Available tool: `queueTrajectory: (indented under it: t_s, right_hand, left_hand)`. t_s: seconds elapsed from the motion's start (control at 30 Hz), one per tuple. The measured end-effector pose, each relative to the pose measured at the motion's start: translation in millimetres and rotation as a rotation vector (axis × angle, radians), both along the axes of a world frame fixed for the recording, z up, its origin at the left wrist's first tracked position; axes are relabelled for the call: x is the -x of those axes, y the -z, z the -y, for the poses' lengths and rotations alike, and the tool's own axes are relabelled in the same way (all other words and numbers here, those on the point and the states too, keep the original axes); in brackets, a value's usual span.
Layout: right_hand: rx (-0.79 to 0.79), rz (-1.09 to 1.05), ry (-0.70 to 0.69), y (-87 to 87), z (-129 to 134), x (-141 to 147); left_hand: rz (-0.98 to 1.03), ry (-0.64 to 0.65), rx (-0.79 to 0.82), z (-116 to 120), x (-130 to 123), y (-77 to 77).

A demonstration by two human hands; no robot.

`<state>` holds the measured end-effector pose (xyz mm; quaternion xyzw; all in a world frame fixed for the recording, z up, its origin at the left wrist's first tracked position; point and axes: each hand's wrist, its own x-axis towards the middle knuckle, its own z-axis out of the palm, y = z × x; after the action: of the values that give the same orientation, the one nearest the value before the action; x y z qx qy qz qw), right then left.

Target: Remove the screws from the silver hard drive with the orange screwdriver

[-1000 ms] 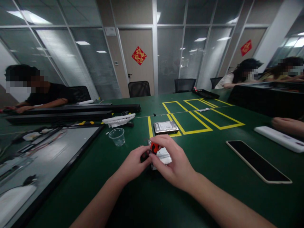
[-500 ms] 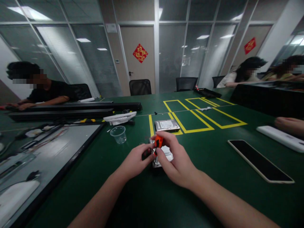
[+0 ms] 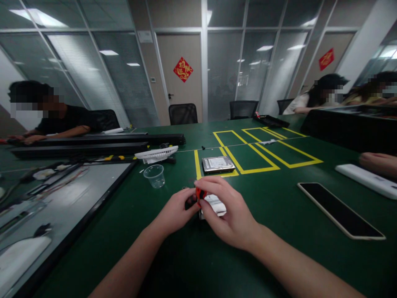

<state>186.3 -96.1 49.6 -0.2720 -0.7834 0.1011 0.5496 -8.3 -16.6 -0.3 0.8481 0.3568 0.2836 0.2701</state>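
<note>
My right hand (image 3: pixel 231 209) grips a screwdriver (image 3: pixel 200 194) with an orange and black handle, fingers and thumb wrapped about it. Its shaft and tip are hidden by my hands. Beneath it lies a silver hard drive (image 3: pixel 216 205), mostly covered by my right hand. My left hand (image 3: pixel 177 209) is closed at the drive's left side, its fingertips close to the screwdriver. Something dark shows between its thumb and fingers; I cannot make out what. Just beyond, a second hard drive (image 3: pixel 218 164) rests flat by a yellow tape line.
A clear plastic cup (image 3: pixel 154 176) and a white slotted part (image 3: pixel 157 155) stand left of the drives. A large panel (image 3: pixel 93 182) fills the left side. At right lie a phone (image 3: pixel 340 210) and a white bar (image 3: pixel 367 180), with another person's hand (image 3: pixel 378 162) beside it.
My right hand has brought the screwdriver handle slightly left and lower, and its fingers now cover more of the handle. My left hand stays almost in place.
</note>
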Motion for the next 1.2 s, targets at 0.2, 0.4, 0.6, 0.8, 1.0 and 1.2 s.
queueTrajectory:
  t_s: [0.2, 0.4, 0.6, 0.8, 1.0, 1.2]
  right_hand:
    - [-0.030, -0.006, 0.059, 2.8, -5.4, -2.7]
    - [0.060, -0.030, 0.074, 5.7, -3.0, -2.0]
    - [0.002, -0.005, 0.034, -0.5, -0.5, -2.6]
    - [-0.041, -0.049, 0.086, 2.3, -5.4, -3.1]
    - [-0.037, -0.023, 0.037, 0.0, -1.3, -0.3]
    - [-0.033, -0.023, 0.079, 2.5, -4.4, -2.9]
  left_hand:
    - [-0.015, -0.005, 0.009, -0.5, 1.5, 0.3]
    - [-0.020, -0.014, 0.022, 0.8, -0.8, -3.0]
    - [-0.001, -0.005, 0.040, 0.1, 0.8, -2.0]
    - [-0.003, 0.003, 0.009, -1.4, 2.3, 0.6]
    - [0.006, -0.012, 0.024, 0.3, 0.3, -1.0]
    - [-0.002, 0.011, 0.014, -2.1, 1.4, 0.6]
